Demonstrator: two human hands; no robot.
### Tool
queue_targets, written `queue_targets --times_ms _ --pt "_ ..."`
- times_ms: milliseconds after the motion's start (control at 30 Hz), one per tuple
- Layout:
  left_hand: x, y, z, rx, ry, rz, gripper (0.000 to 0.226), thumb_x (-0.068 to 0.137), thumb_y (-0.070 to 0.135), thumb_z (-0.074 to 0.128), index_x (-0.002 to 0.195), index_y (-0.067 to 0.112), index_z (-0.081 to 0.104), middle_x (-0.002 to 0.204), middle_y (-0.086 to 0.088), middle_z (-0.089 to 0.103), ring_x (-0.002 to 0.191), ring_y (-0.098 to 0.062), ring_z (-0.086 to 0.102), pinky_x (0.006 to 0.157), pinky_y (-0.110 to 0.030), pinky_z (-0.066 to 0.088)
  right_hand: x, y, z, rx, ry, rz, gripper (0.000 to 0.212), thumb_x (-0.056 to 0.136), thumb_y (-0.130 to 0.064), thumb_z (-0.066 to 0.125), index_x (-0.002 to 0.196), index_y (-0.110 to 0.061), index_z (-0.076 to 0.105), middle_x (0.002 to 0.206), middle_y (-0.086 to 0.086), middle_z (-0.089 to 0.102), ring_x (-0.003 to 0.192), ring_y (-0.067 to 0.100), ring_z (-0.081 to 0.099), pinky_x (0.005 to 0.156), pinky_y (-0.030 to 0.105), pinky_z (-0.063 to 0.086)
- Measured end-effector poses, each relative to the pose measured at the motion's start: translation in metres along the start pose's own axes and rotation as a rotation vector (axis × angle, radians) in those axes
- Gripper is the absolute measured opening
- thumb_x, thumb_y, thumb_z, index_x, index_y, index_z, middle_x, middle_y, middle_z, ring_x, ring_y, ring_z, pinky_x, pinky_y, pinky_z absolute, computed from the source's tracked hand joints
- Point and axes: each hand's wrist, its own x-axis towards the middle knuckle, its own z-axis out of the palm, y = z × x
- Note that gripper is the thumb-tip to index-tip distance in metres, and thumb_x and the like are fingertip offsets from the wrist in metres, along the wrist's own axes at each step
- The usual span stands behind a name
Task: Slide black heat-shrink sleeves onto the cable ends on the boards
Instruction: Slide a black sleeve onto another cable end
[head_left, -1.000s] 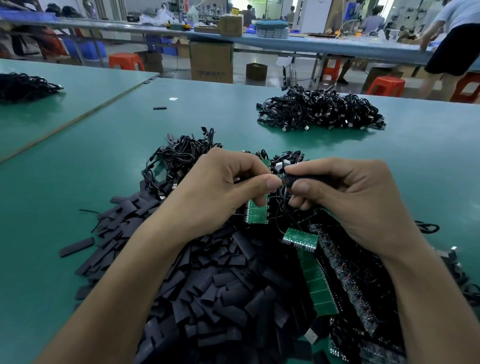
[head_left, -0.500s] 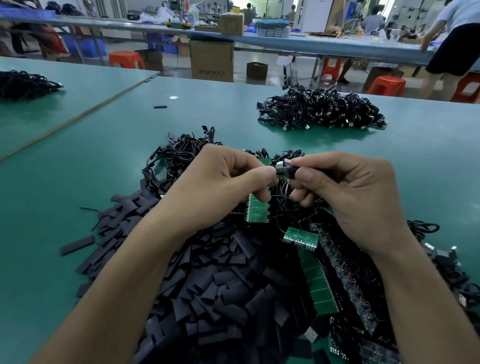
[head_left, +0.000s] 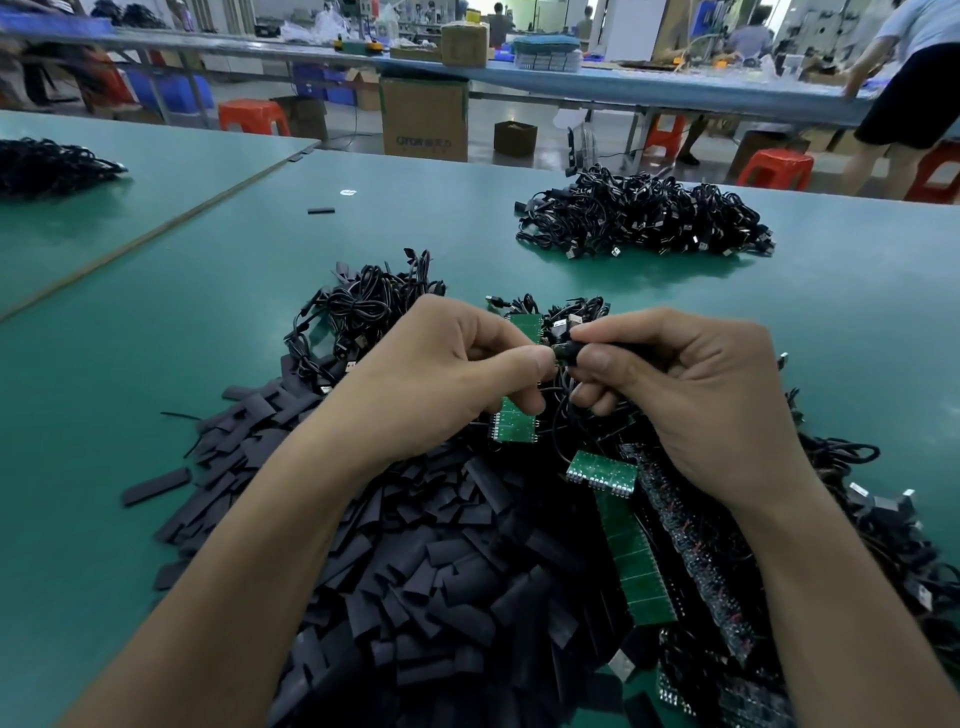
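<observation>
black heat-shrink sleeve (head_left: 565, 351) is held up over the piles, pinched between thumb and forefinger of the right hand (head_left: 696, 395), its end against the left hand (head_left: 441, 374) thumb tip. left fingers curl round a green board strip (head_left: 511, 422). below lie a heap of loose sleeves (head_left: 415, 561) and more boards (head_left: 631, 561); a cable bundle (head_left: 644, 218) rests well apart on the green table (head_left: 156, 338).

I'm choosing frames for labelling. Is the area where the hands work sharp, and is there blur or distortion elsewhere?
Head view: the left hand, the right hand, and the sleeve and board they hold are sharp. The far bench and people are blurred. The table edges bow from the wide lens. The light is even.
</observation>
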Motion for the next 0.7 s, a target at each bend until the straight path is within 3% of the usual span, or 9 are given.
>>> queue_targets --times_ms 200,367,500,700 --pt "-0.0017 0.0017 -0.0022 0.032 0.018 -0.037 0.026 0.093 0.033 0.067 0.077 0.016 0.078 0.067 0.003 0.074 0.063 -0.021 0.055 0.062 -0.033 0.043 0.0007 0.0008 0.0050 0.021 0.032 0.023 0.011 0.082 -0.018 0.072 0.093 -0.019 0.075 0.076 0.006 0.075 0.061 0.019 0.072 0.057 0.022 0.056" --pt "-0.0029 0.0038 0.0005 0.089 0.049 -0.015 0.027 0.093 0.035 0.067 0.075 0.018 0.078 0.067 0.001 0.074 0.061 -0.030 0.060 0.060 -0.035 0.047 0.0011 -0.0007 0.0022 0.033 0.024 0.039 0.014 0.082 -0.018 0.073 0.095 -0.018 0.075 0.077 0.005 0.076 0.061 0.017 0.072 0.057 0.021 0.056" --pt "-0.0030 0.0049 0.0014 0.107 0.057 0.004 0.026 0.093 0.034 0.067 0.077 0.016 0.078 0.070 -0.009 0.074 0.064 -0.043 0.059 0.059 -0.051 0.049 0.0001 0.0003 0.0013 0.021 0.021 0.039 0.012 0.082 -0.019 0.072 0.094 -0.020 0.075 0.077 0.005 0.076 0.061 0.018 0.072 0.057 0.021 0.056" --pt "-0.0026 0.0048 0.0025 0.098 0.045 0.034 0.021 0.094 0.028 0.066 0.079 0.017 0.077 0.069 0.004 0.074 0.058 -0.025 0.052 0.057 -0.035 0.041 -0.0004 -0.0019 0.0012 0.009 -0.001 0.033 0.013 0.083 -0.018 0.072 0.096 -0.020 0.075 0.077 0.003 0.076 0.064 0.016 0.072 0.060 0.021 0.056"
